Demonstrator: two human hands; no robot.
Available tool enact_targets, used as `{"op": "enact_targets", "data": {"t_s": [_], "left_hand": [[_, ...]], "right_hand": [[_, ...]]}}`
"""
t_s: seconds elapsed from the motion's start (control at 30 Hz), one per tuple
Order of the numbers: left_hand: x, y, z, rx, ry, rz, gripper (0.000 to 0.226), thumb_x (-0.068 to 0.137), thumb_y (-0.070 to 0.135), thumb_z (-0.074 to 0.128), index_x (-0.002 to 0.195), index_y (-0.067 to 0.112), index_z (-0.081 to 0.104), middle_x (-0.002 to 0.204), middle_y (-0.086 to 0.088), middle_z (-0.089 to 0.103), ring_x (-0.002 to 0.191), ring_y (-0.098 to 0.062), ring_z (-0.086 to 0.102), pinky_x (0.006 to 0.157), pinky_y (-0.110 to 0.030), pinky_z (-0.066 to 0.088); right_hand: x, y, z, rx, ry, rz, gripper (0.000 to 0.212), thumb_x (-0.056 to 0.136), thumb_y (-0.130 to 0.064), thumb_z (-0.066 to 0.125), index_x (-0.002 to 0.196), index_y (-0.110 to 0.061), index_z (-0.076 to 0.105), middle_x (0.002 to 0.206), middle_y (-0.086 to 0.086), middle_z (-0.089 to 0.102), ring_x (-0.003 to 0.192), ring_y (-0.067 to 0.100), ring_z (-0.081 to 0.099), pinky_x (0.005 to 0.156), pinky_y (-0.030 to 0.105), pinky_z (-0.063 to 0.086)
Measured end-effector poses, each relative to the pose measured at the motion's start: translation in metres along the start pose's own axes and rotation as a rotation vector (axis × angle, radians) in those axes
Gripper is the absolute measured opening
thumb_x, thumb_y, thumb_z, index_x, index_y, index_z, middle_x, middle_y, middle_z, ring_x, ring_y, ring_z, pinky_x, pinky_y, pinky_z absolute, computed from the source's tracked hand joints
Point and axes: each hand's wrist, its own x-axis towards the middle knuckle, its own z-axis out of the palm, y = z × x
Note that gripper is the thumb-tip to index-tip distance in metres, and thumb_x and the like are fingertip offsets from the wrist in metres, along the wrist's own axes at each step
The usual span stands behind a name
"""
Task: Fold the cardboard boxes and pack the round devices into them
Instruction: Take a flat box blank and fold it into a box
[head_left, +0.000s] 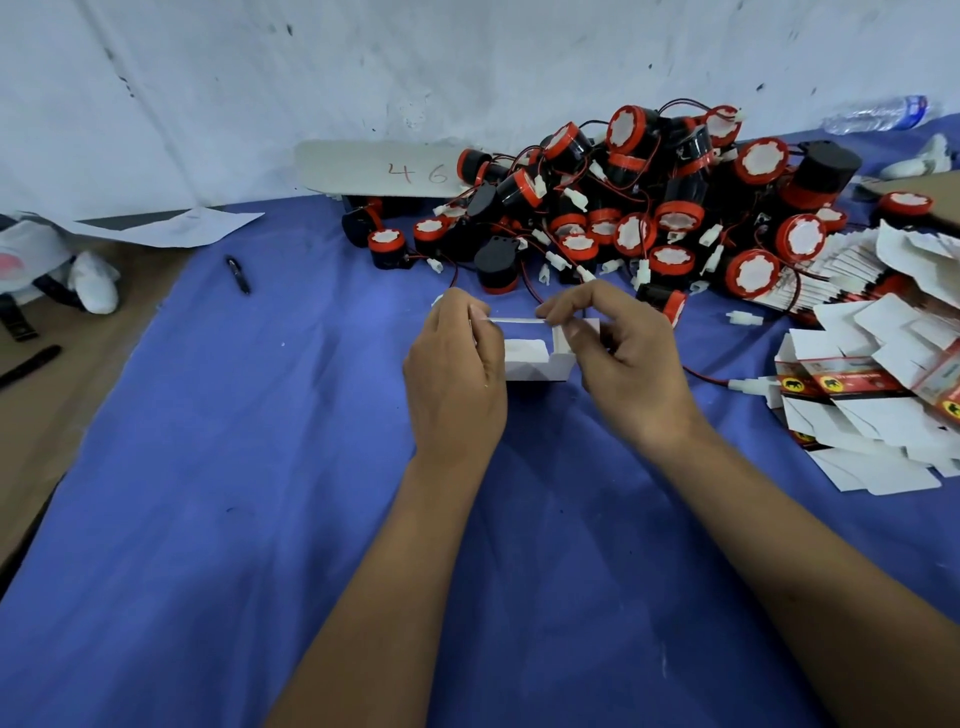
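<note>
Left hand (457, 364) and right hand (618, 353) each pinch an end of the small white cardboard box (530, 353), its long axis left-right between them. Pile of round red-and-black devices (623, 208) just beyond, nearer the right hand.

Both hands (540, 358) pinching a half-folded white box (535, 358), round devices (623, 208) heaped beyond on blue cloth (260, 467).

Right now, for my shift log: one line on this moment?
step: folding | left hand, right hand: pinching small white cardboard box | black-and-red round devices: unpacked
</note>
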Motion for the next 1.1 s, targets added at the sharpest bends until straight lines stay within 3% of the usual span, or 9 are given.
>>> {"op": "enact_targets", "data": {"t_s": [0.07,0.17,0.3,0.4,0.63,0.73,0.83,0.97,1.1], "left_hand": [[0.001,-0.001,0.0,-0.006,0.007,-0.033,0.043,0.098,0.034,0.026,0.095,0.009,0.061,0.086,0.0,0.065,0.073,-0.018,0.052,0.06,-0.03,0.032],[0.002,-0.002,0.0,-0.01,0.01,-0.083,0.041,0.102,0.032,0.027,0.094,0.01,0.06,0.085,0.0,0.065,0.074,-0.018,0.053,0.063,-0.035,0.036],[0.002,-0.001,-0.001,-0.049,0.0,-0.099,0.031,0.102,0.023,0.033,0.092,0.011,0.059,0.084,0.002,0.065,0.073,-0.016,0.053,0.063,-0.035,0.039],[0.0,0.003,-0.001,-0.076,-0.022,-0.056,0.034,0.103,0.026,0.032,0.091,0.011,0.06,0.085,0.005,0.065,0.074,-0.015,0.053,0.064,-0.036,0.04],[-0.001,0.005,-0.004,-0.079,-0.216,0.092,0.036,0.095,0.035,0.037,0.108,0.015,0.064,0.103,0.004,0.063,0.091,-0.015,0.057,0.074,-0.037,0.048],[-0.001,0.004,-0.007,-0.086,-0.358,0.13,0.046,0.089,0.042,0.04,0.121,0.02,0.064,0.116,0.006,0.061,0.107,-0.017,0.057,0.082,-0.039,0.052],[-0.002,0.002,-0.005,-0.054,-0.427,0.158,0.046,0.091,0.056,0.051,0.125,0.028,0.062,0.117,0.01,0.059,0.108,-0.014,0.055,0.084,-0.037,0.052],[-0.002,0.002,-0.002,-0.078,-0.394,0.125,0.051,0.091,0.065,0.058,0.122,0.024,0.064,0.114,0.009,0.063,0.099,-0.009,0.059,0.082,-0.031,0.051],[-0.001,0.001,-0.002,-0.132,-0.289,0.057,0.062,0.093,0.068,0.043,0.112,0.014,0.065,0.104,0.004,0.071,0.091,-0.014,0.065,0.076,-0.03,0.05]], "right_hand": [[0.0,0.001,-0.002,0.022,-0.035,-0.028,0.026,0.095,0.006,0.05,0.088,-0.011,0.068,0.111,-0.001,0.07,0.067,-0.001,0.059,0.06,0.025,0.045],[0.002,0.002,-0.007,0.032,-0.07,-0.038,0.017,0.089,-0.001,0.054,0.089,-0.01,0.068,0.114,0.0,0.068,0.069,0.007,0.06,0.06,0.036,0.051],[0.003,0.005,-0.003,-0.158,0.003,-0.135,0.007,0.087,-0.007,0.077,0.089,-0.007,0.07,0.103,0.001,0.069,0.087,0.003,0.062,0.068,0.02,0.05],[0.005,0.008,-0.004,-0.213,0.128,-0.139,0.011,0.084,-0.008,0.08,0.087,-0.008,0.07,0.093,0.0,0.066,0.082,0.011,0.061,0.065,0.018,0.048],[0.004,0.011,-0.002,-0.233,0.172,-0.021,0.024,0.077,0.005,0.07,0.09,-0.009,0.055,0.081,0.001,0.059,0.07,0.017,0.052,0.063,0.037,0.048],[0.005,0.012,-0.003,-0.256,0.172,-0.017,0.025,0.077,0.01,0.064,0.088,-0.01,0.054,0.073,-0.001,0.056,0.065,0.014,0.05,0.059,0.034,0.046],[0.005,0.013,-0.002,-0.259,0.196,0.017,0.025,0.078,0.011,0.063,0.086,-0.009,0.05,0.07,-0.002,0.053,0.062,0.011,0.046,0.055,0.027,0.041],[0.005,0.012,-0.002,-0.271,0.178,-0.05,0.021,0.066,0.014,0.058,0.07,-0.004,0.048,0.068,0.003,0.05,0.064,0.019,0.043,0.056,0.033,0.038],[0.004,0.011,0.0,-0.208,0.098,-0.141,0.019,0.084,0.002,0.066,0.077,-0.008,0.051,0.08,0.001,0.05,0.071,0.016,0.046,0.057,0.021,0.038]]}}
